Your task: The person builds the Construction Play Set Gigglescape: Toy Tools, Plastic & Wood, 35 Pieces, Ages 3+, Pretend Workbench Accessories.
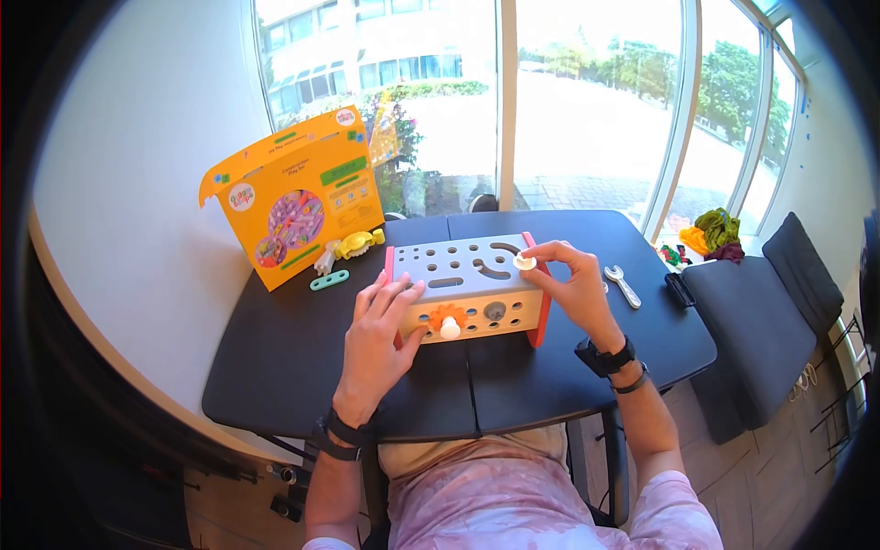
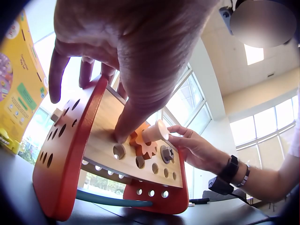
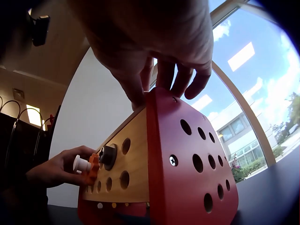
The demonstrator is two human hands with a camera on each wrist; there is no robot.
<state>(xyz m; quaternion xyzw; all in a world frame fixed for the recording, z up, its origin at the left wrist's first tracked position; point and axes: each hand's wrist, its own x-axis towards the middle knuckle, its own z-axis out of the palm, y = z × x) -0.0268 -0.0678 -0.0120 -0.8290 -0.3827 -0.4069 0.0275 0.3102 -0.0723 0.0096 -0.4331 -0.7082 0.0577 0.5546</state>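
Note:
A toy workbench (image 1: pixel 467 275) with a holed grey top, wooden front and red ends stands on the dark table. My left hand (image 1: pixel 374 353) grips its left end, fingers over the top and thumb against the front panel (image 2: pixel 105 123). That thumb is beside an orange gear (image 1: pixel 436 317) with a white peg (image 1: pixel 449 328) sticking out of its middle. To the gear's right, a grey nut (image 1: pixel 495 312) sits on the panel. My right hand (image 1: pixel 579 291) pinches a round white plastic piece (image 1: pixel 524 261) at the curved slot in the top's right end. Its lower part is hidden.
An orange toy box (image 1: pixel 353 220) stands at the back left, with yellow toy pieces (image 1: pixel 359 243) and a teal strip (image 1: pixel 330 280) before it. A toy wrench (image 1: pixel 625 288) and a black object (image 1: pixel 679 291) lie right. A grey chair (image 1: pixel 756 339) stands beyond.

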